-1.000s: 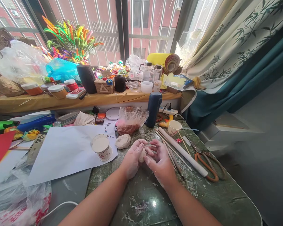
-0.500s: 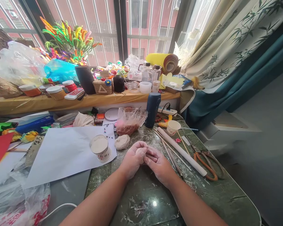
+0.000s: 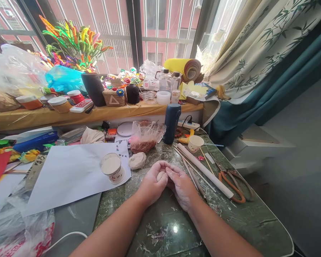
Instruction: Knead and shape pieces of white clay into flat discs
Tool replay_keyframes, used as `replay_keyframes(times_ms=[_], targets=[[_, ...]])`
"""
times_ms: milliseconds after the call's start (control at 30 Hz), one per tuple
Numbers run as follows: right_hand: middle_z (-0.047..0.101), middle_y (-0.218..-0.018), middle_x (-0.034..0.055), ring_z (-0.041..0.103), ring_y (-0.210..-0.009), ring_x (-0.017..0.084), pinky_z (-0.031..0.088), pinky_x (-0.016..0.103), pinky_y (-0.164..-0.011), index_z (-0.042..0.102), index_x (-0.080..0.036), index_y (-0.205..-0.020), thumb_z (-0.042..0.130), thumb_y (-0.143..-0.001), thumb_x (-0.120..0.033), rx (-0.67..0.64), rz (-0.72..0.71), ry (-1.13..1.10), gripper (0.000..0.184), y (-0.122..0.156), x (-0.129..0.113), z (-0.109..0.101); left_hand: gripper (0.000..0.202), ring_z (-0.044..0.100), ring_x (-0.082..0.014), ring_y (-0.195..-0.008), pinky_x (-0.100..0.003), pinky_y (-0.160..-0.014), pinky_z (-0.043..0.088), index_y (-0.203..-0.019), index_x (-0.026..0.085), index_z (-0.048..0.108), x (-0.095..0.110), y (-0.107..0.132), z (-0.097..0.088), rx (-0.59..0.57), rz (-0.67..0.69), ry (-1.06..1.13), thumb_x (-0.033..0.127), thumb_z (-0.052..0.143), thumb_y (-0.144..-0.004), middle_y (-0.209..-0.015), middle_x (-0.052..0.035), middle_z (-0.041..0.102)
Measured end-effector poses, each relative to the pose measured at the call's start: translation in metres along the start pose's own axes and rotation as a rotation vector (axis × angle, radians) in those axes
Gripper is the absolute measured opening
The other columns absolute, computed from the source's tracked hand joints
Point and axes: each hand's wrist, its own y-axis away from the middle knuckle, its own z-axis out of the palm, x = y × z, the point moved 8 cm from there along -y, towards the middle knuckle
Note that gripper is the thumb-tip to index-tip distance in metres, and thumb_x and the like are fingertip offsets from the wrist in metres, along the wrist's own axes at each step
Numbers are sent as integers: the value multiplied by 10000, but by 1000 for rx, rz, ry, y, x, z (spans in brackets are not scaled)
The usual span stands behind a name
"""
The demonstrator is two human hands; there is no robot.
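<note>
Both hands meet over the green tabletop, dusted with white. My left hand (image 3: 153,182) is curled around a small off-white lump of clay (image 3: 161,175), mostly hidden by the fingers. My right hand (image 3: 181,184) is closed against it from the other side, its thumb and fingertips pressing at the lump. Just beyond the left hand lies a larger pale clay lump (image 3: 137,161). A paper cup (image 3: 111,165) filled with off-white material stands on the white paper (image 3: 66,175) to the left. Right of my hands lie a white rolling pin (image 3: 205,170) and several thin sticks (image 3: 194,167).
Orange-handled scissors (image 3: 235,191) lie near the right edge, with another paper cup (image 3: 195,143) behind. A dark blue bottle (image 3: 172,124) and an open plastic bag of reddish-brown material (image 3: 144,142) stand toward the back. A cluttered windowsill (image 3: 101,116) runs behind the table.
My right hand has closed in, its thumb and fingers now over the clay lump, which shows less than before. The view has shifted slightly.
</note>
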Motion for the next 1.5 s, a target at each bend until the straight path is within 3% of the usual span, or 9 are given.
replay_keyframes(times_ms=[200, 400, 700, 967, 1167, 1367, 1500], targets=[[800, -1028, 62, 751, -975, 231, 540, 406, -1000, 729, -216, -1134, 855, -759, -420, -89, 6, -55, 445, 5, -3, 10, 294, 675, -200, -904, -305, -849, 521, -1109, 209, 632, -3, 0, 0, -32, -9, 56, 318, 701, -845, -980, -54, 715], [783, -1131, 57, 713, -1114, 226, 488, 396, -1075, 718, -242, -1167, 864, -757, -364, -164, 26, -84, 452, 9, -7, 16, 346, 689, -201, -873, -311, -833, 518, -1108, 212, 591, 0, 0, -4, 34, -35, 113, 327, 737, -816, -986, -61, 742], [779, -1052, 39, 710, -974, 185, 542, 308, -913, 722, -224, -1124, 845, -775, -335, -93, 25, -165, 386, 8, 2, 13, 216, 658, -199, -916, -304, -883, 502, -1039, 200, 652, 11, 2, -6, 99, 32, -34, 254, 672, -831, -970, -43, 711], [772, -885, 23, 717, -882, 192, 546, 311, -892, 758, -210, -989, 880, -716, -361, 30, -11, -185, 335, 5, 2, 6, 266, 651, -208, -1008, -325, -990, 484, -1091, 210, 666, 16, 4, 11, -9, 134, -188, 167, 623, -833, -1043, -47, 720], [745, -923, 28, 685, -909, 193, 540, 317, -890, 749, -213, -985, 797, -804, -339, -119, -22, -191, 226, 3, -2, 13, 217, 660, -228, -1050, -350, -1021, 486, -1043, 211, 728, 14, 2, 1, 25, 77, -94, 230, 697, -829, -1074, -57, 738], [730, -955, 15, 654, -876, 166, 523, 288, -863, 745, -233, -1030, 734, -859, -338, -165, -42, -236, 201, 6, -5, 17, 322, 705, -209, -879, -347, -847, 586, -983, 174, 721, 8, -2, 0, 13, -73, 175, 373, 840, -760, -971, -71, 746], [727, -933, 28, 657, -858, 178, 539, 314, -878, 746, -223, -1033, 683, -871, -437, -120, 5, -297, 276, 5, -5, 16, 351, 727, -218, -779, -385, -774, 610, -895, 168, 668, 6, -1, 3, 22, -92, 287, 439, 842, -757, -882, -76, 748]])
